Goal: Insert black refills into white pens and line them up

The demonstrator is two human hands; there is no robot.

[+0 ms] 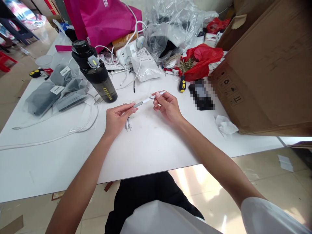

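Head view shows my left hand (119, 116) and right hand (168, 105) just right of the black bottle (96, 73). Each grip is pinching one end of a thin grey and white stick (147, 100), held a little above the surface (151, 146). I think it could snap or slip out if I pull too hard. A bump could tip the bottle onto the white cables (73, 130).

White table (151, 146) carrying dark bottle (96, 73) standing, grey packets (48, 92), screwdriver (182, 84), cardboard box (268, 71), white cables (48, 140) lying.
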